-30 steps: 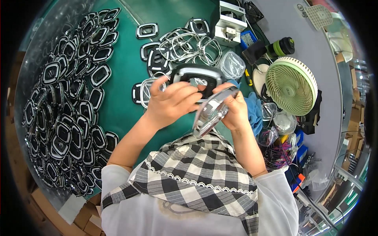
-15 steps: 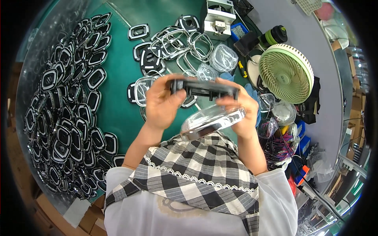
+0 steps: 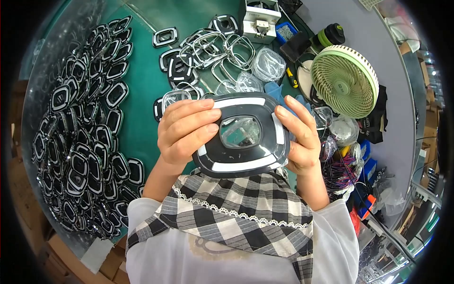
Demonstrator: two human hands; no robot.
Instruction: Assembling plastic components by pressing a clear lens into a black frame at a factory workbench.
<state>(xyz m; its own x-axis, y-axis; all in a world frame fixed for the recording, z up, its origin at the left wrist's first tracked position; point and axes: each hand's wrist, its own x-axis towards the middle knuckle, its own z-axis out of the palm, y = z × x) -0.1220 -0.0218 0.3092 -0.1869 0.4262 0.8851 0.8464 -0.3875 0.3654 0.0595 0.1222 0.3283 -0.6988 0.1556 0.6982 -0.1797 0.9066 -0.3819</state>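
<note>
Both my hands hold up a black rounded-square frame [image 3: 236, 156] with white strips along its sides, its flat face turned toward me. My left hand [image 3: 187, 130] closes on its left side, fingers lying over the face. At the right edge, my right hand [image 3: 305, 139] grips it with fingertips on the rim. Through the central opening a clear plastic piece [image 3: 240, 131] shows. How that piece is held behind the frame is hidden. Beyond my hands lie thin silvery rings [image 3: 204, 49], clear covers [image 3: 268, 65] and more black frames [image 3: 179, 68].
A large pile of black-and-white frames [image 3: 78, 165] covers the table's left side. To the right stand a green fan [image 3: 343, 87], a dark bottle [image 3: 331, 35], a yellow screwdriver [image 3: 292, 78] and bundled wires [image 3: 338, 177]. A white machine [image 3: 259, 23] stands at the back.
The black frame has swung from edge-on to face me. The clear cover, seen below it earlier, is now mostly hidden behind it. My left hand's fingers have moved onto the face.
</note>
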